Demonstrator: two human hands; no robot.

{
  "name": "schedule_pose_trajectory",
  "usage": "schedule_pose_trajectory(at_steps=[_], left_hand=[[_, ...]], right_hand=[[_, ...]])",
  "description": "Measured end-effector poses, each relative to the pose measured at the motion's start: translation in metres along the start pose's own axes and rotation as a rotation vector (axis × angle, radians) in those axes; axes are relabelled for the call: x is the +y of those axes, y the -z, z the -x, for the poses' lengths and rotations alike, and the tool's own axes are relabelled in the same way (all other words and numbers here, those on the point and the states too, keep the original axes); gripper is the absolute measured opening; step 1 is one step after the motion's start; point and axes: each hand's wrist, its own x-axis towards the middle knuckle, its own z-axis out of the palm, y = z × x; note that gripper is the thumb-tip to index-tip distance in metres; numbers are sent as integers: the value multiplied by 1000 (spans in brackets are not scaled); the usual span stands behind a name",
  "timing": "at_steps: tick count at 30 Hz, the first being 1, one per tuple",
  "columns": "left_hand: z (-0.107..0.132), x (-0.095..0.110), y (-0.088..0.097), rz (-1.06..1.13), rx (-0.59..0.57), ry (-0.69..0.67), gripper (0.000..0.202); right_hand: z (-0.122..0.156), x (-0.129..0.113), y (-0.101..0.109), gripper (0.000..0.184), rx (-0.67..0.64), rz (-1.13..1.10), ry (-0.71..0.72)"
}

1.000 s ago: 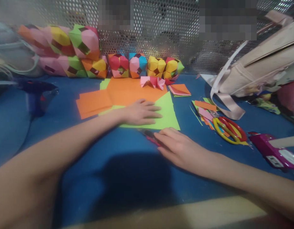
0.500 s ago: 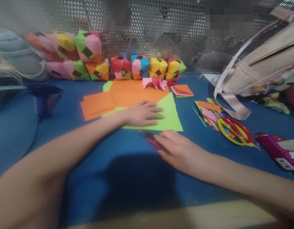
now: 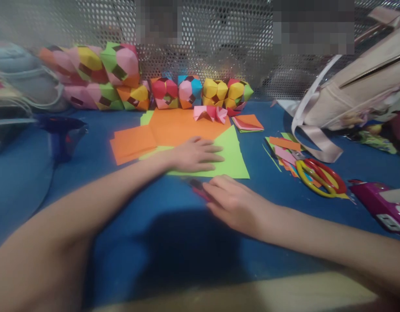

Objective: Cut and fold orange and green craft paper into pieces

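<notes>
My left hand [image 3: 197, 156] lies flat with fingers spread on a light green sheet of paper [image 3: 234, 151], pressing it to the blue table. Just below the sheet's near edge, my right hand [image 3: 232, 201] is closed around a pink and dark utility knife [image 3: 200, 190]. The knife's tip points left along that edge and looks blurred. Whether the blade sits inside a fold of the paper I cannot tell. A large orange sheet [image 3: 180, 125] overlaps the green one at the back, and smaller orange pieces [image 3: 134, 141] lie to its left.
Folded-paper balls [image 3: 190, 92] line the back, before a perforated metal panel [image 3: 206, 52]. Scissors [image 3: 320, 177] lie over paper scraps [image 3: 282, 151] on the right, near a purple power strip [image 3: 378, 201] and a pale bag [image 3: 356, 82]. A blue glue gun [image 3: 61, 132] stands left.
My right hand has slid a little to the left with the knife, along the green sheet's near edge. My left hand stays in place on the paper.
</notes>
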Motion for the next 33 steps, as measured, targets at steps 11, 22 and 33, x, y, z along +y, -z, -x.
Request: schedule_pose_trajectory(at_steps=[11, 22, 33], left_hand=[[0, 2, 2, -2, -2, -12, 51], [-1, 1, 1, 3, 1, -11, 51], [0, 1, 0, -1, 10, -18, 51]], right_hand=[[-5, -1, -4, 20, 9, -5, 9], [-10, -5, -6, 17, 45, -55, 24], [-18, -10, -5, 14, 28, 12, 53]])
